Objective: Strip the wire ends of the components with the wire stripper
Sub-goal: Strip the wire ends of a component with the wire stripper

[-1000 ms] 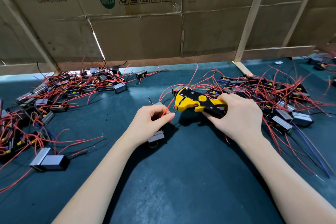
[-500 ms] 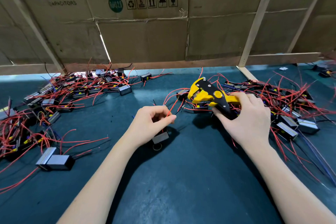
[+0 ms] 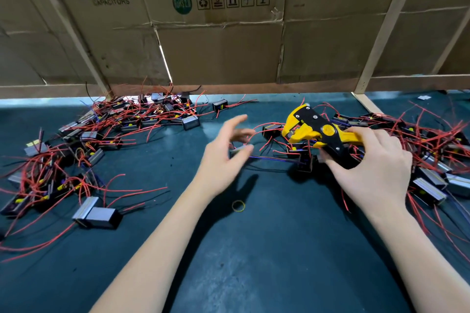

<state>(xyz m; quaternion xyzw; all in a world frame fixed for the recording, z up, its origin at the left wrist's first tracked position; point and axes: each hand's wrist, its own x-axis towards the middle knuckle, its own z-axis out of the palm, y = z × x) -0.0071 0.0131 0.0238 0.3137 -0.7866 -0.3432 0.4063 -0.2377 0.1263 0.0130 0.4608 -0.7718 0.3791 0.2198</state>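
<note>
Two bare forearms, no sleeves in view, left hand (image 3: pixel 223 157) and right hand (image 3: pixel 376 168) ungloved, without rings or watch

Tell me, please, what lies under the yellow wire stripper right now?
Under the wire stripper, gripped by the right hand, lie black components with red wires on the green mat. Whatever sits beneath its handles is covered by that hand.
</note>
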